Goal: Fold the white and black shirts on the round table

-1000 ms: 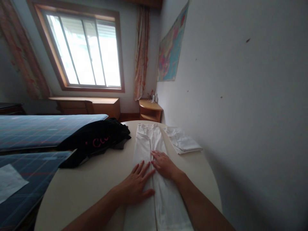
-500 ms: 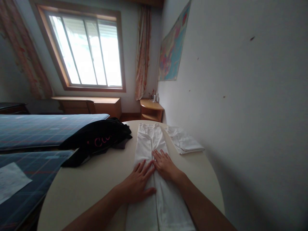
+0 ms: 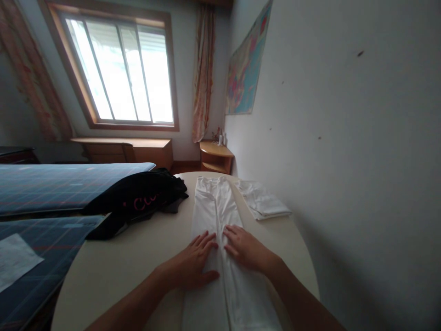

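Observation:
White trousers (image 3: 206,214) lie lengthwise on the round cream table (image 3: 155,248), waistband at the far end and legs running towards me. On the left leg rests my left hand (image 3: 195,264), palm down with fingers spread. My right hand (image 3: 246,248) lies on the other leg, fingers stretched out and slightly bent. A narrow gap between the two legs runs between my hands. Neither hand grips the cloth. Beyond my right hand, a folded white garment (image 3: 263,202) sits near the table's right edge.
A black garment with pink lettering (image 3: 141,197) lies at the table's left edge, reaching towards a blue plaid mattress (image 3: 69,188). White paper (image 3: 17,259) rests on the nearer plaid surface. The wall (image 3: 361,184) stands close on the right. A corner shelf (image 3: 217,151) is behind the table.
My right hand has slid back towards me and to the right, away from my left hand. My left hand has shifted only slightly. The trousers stay in place.

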`<state>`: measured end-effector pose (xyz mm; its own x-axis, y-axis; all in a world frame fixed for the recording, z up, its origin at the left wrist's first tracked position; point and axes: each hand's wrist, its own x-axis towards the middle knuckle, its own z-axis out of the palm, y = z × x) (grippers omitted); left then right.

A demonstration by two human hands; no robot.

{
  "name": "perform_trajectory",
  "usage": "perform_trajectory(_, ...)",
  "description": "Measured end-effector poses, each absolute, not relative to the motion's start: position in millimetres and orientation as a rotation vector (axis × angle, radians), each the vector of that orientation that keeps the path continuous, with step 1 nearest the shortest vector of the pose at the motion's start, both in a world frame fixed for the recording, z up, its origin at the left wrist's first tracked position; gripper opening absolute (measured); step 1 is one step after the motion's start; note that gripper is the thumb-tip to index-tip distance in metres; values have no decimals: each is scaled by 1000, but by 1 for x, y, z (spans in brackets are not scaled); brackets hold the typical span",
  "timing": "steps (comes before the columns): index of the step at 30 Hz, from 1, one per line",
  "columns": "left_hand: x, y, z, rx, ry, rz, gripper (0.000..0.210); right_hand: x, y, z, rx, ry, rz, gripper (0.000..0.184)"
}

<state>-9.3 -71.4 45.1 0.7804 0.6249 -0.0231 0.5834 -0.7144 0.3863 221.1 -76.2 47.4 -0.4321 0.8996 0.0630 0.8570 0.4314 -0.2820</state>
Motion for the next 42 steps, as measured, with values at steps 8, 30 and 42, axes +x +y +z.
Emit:
perform_trajectory(8, -5, -117, 85, 2625, 676, 0, 34, 221, -157, 63, -1540, -2525, 405, 18)
perform_trajectory(30, 0, -105, 98, 2738, 1024, 128, 21, 216, -149, 83, -1808, -2342, 390, 21)
perform_trajectory(42, -22, -100, 88, 2508, 897, -13, 41, 237, -133, 91, -1593, -2538, 554, 22)
